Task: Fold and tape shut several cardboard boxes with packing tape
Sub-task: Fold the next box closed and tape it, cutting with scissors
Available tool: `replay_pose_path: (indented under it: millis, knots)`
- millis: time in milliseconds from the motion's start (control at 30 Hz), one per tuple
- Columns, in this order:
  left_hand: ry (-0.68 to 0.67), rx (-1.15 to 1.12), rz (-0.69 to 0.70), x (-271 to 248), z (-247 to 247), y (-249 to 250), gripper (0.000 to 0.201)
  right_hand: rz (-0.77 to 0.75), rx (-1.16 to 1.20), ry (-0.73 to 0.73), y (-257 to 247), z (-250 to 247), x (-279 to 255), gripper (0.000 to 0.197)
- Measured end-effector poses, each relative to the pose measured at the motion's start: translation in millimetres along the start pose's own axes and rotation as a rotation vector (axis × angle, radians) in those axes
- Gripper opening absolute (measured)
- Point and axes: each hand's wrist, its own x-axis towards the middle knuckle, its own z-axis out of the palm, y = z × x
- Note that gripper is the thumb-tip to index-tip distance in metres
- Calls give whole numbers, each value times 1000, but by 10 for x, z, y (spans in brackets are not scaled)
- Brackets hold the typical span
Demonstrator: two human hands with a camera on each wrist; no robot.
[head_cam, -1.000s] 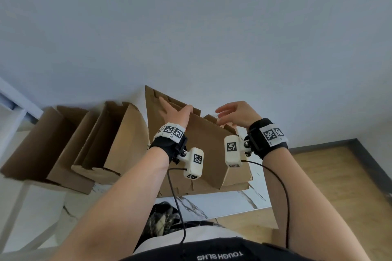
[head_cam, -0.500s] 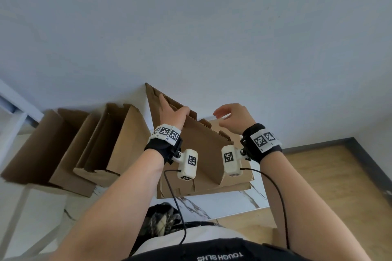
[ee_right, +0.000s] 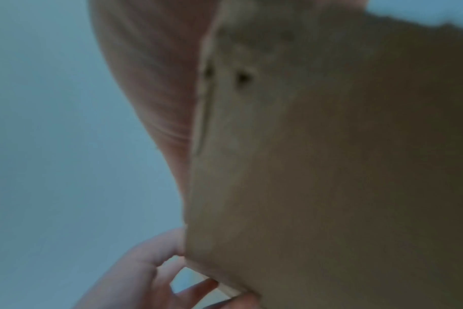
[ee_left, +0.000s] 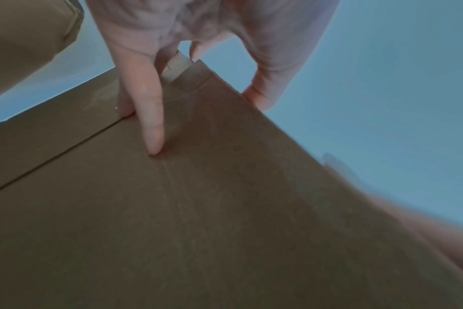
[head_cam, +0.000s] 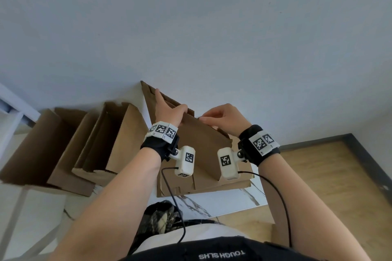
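A brown cardboard box (head_cam: 203, 150) stands tilted on the table against the wall, with its flaps up. My left hand (head_cam: 167, 108) is at its top left; the fingers lie straight on one panel (ee_left: 198, 209) and the thumb hooks round the panel's edge. My right hand (head_cam: 220, 118) holds the same top edge just to the right, its fingers curled over the cardboard (ee_right: 331, 167). The two hands are nearly touching. No packing tape roll is in view.
Two more open cardboard boxes (head_cam: 110, 140) (head_cam: 38, 150) lie on their sides at the left. Flat cardboard (head_cam: 212, 186) lies under the held box. The white marble table (head_cam: 222, 203) ends near my body, with wooden floor (head_cam: 328, 186) at the right.
My right hand has moved left and down onto the top edge of the panel, close to the left hand. The left hand has kept its hold.
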Motion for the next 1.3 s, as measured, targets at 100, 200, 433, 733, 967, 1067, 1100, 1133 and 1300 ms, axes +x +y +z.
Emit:
replay_pose_path:
  millis: [100, 200, 433, 733, 967, 1067, 1100, 1133, 1300]
  knots:
    - [17, -8, 11, -18, -19, -18, 105, 21, -51, 90, 49, -39, 42, 19]
    - [27, 6, 24, -23, -28, -29, 105, 31, -268, 165, 78, -118, 92, 23]
    - [71, 109, 92, 69, -179, 13, 110, 178, -325, 435, 83, -211, 183, 25]
    - [306, 51, 207, 149, -410, -203, 40, 206, -204, 663, -20, -227, 244, 22]
    - [133, -51, 246, 201, -437, -418, 68, 135, 106, 771, 52, -177, 190, 13]
    - [99, 13, 271, 229, -411, -392, 58, 135, 56, 698, 86, -173, 203, 37]
    - [103, 39, 268, 272, -394, -374, 52, 160, 48, 682, 92, -165, 200, 43]
    - [85, 86, 260, 296, -367, -316, 46, 183, 53, 682, 90, -157, 192, 46]
    - [13, 72, -12, 359, -343, -29, 32, 220, 169, 769, 40, -168, 169, 42]
